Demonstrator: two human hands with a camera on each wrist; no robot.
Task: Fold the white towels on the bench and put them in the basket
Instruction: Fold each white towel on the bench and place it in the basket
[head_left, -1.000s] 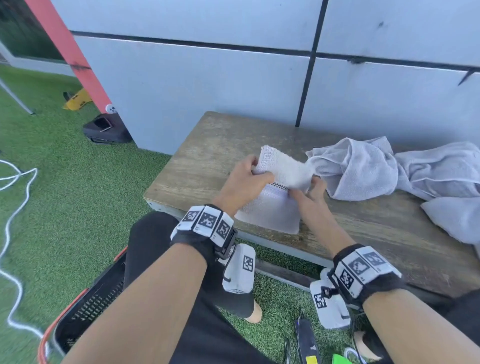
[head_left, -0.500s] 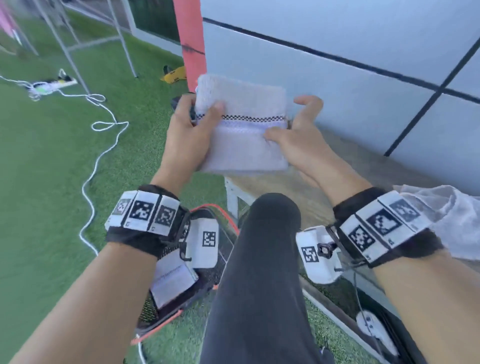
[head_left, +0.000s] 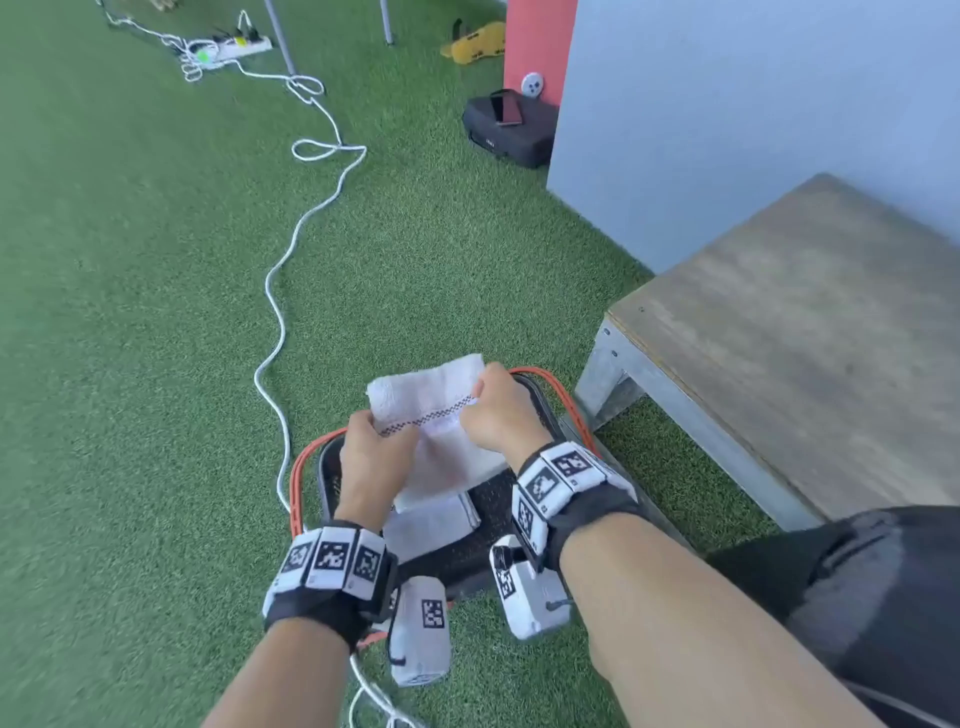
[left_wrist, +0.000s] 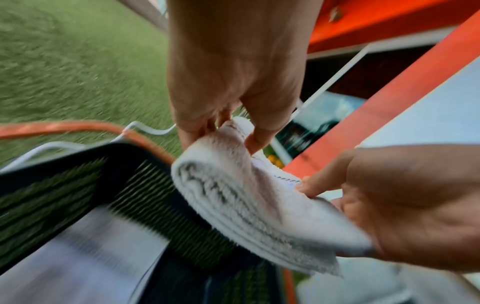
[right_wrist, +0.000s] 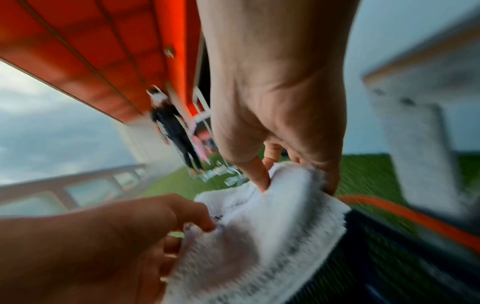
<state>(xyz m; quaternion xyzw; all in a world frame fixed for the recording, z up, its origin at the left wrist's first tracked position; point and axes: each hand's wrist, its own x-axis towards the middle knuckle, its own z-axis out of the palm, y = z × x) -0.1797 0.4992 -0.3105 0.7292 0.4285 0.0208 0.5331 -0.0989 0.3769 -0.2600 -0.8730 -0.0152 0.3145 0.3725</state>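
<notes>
A folded white towel (head_left: 436, 410) with a checkered stripe hangs just above the black basket with an orange rim (head_left: 298, 467) on the grass. My left hand (head_left: 382, 423) pinches its left edge and my right hand (head_left: 475, 400) pinches its right edge. Another folded towel (head_left: 431, 525) lies inside the basket below. The left wrist view shows my left hand (left_wrist: 221, 131) gripping the towel (left_wrist: 246, 205) over the basket wall (left_wrist: 155, 185). In the right wrist view my right hand (right_wrist: 293, 181) holds the towel (right_wrist: 259, 236), thumb on top. The wooden bench (head_left: 805, 338) stands to the right.
A white cable (head_left: 291, 260) snakes across the grass left of the basket to a power strip (head_left: 234, 49). A black bag (head_left: 509, 130) sits by the grey wall. My knee in black trousers (head_left: 857, 571) is at the right. A person (right_wrist: 174, 131) stands far off.
Both hands lifted the folded towel off the bench, swung it left and lowered it over the basket. The view turned from the bench to the grass.
</notes>
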